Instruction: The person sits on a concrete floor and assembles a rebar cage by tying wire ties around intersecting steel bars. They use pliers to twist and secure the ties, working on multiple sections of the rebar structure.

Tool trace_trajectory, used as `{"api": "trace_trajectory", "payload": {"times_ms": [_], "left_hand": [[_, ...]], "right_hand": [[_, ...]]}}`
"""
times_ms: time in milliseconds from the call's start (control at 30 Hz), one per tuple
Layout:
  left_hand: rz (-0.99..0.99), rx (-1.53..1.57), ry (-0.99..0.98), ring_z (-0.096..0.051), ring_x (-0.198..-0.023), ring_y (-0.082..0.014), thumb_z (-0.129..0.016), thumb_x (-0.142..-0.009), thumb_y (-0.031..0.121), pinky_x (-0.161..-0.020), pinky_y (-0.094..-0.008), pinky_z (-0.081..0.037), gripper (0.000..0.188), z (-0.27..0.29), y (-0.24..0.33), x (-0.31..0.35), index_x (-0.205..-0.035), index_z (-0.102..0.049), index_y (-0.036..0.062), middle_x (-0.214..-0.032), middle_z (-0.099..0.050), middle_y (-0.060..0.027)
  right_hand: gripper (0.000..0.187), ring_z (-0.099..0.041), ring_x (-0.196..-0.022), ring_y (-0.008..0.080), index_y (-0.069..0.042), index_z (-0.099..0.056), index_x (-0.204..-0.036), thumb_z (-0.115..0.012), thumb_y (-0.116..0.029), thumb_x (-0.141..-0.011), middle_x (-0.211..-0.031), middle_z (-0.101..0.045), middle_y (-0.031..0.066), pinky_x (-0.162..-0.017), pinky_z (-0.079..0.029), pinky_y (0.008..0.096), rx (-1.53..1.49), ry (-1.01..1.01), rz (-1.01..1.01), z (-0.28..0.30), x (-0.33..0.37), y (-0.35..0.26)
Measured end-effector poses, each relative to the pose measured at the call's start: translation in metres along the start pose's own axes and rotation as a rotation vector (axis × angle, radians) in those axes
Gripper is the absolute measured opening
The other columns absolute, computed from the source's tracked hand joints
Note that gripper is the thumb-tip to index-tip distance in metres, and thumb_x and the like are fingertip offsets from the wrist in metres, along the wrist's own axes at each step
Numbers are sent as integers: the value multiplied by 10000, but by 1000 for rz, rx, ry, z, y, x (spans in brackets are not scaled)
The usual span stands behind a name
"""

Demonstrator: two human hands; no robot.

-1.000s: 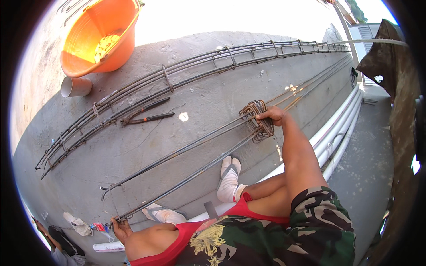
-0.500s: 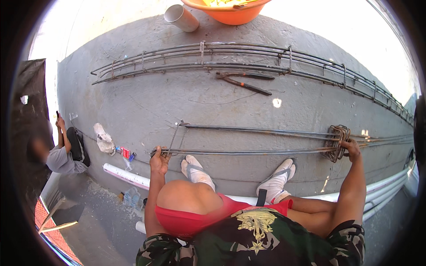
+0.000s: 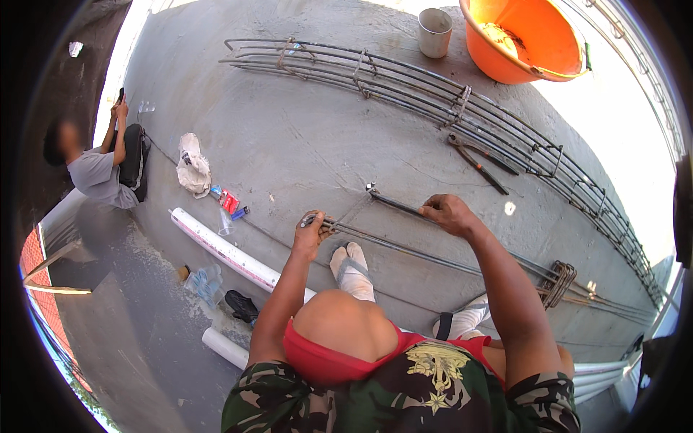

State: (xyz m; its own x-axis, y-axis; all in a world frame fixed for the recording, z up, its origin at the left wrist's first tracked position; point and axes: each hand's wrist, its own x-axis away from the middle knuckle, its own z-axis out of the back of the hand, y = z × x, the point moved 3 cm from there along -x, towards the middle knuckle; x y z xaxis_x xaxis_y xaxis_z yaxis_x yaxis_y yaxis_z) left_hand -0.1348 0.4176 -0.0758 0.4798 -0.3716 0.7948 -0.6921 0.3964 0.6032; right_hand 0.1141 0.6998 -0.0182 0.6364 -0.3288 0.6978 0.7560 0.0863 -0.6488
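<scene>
Steel rebar rods [image 3: 411,250] run across in front of me, slanting down to the right. Their near left ends are gripped in my left hand [image 3: 310,236], beside a thin square stirrup [image 3: 355,209] that joins the near and far rods. My right hand [image 3: 449,215] is closed on the far rod [image 3: 393,201], a short way from its left end; the palm hides part of the rod. Farther right, a bundle of rusty rectangular stirrups [image 3: 559,285] is threaded round the rods, with neither hand on it.
A tied rebar cage [image 3: 426,94] lies beyond, with pincers [image 3: 480,162] beside it. An orange bucket [image 3: 505,54] and a grey cup [image 3: 434,35] stand behind. White pipes [image 3: 224,245] lie near my feet. At left, a person [image 3: 105,159] sits near a white bag [image 3: 193,167].
My right hand has left the stirrup bundle and moved left onto the far rod. My left hand still grips the rod ends. The view has turned, and the whole bucket now shows.
</scene>
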Motion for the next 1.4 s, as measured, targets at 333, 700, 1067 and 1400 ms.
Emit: {"api": "trace_trajectory", "payload": {"times_ms": [333,700,1067,1400], "left_hand": [[-10,-6,16,-638,-817,-174,-604,-931,168,-735,-338,-583,161,4,-7,-2,-1059,-555,85,-945,-648,-100],[64,143,-62,-592,-868,-159,-729,-804,21,-783,-371,-561,371,-2,-8,10,-1079,-501,123,-963,-602,-45],[58,92,-53,-599,-880,-167,-684,-823,-6,-770,-360,-552,398,-6,-7,9,-1126,-459,119,-978,-604,-59],[84,1,-48,-616,-870,-164,-640,-861,19,-725,-352,-531,398,-4,-13,-4,-1182,-443,150,-993,-618,-45]], "right_hand": [[258,-633,-908,331,-44,-629,-895,-674,-280,-803,-909,-654,163,-780,-493,445,715,216,-16,-59,-34,16],[231,-627,-855,364,-41,-629,-827,-663,-266,-786,-865,-646,168,-731,-494,457,573,128,18,-63,-29,47],[295,-621,-887,354,-34,-639,-842,-656,-326,-812,-873,-644,167,-745,-484,454,482,154,103,-65,-46,-11],[232,-622,-900,361,-26,-672,-829,-648,-255,-811,-924,-642,165,-769,-504,449,479,294,94,-89,-88,-36]]}}
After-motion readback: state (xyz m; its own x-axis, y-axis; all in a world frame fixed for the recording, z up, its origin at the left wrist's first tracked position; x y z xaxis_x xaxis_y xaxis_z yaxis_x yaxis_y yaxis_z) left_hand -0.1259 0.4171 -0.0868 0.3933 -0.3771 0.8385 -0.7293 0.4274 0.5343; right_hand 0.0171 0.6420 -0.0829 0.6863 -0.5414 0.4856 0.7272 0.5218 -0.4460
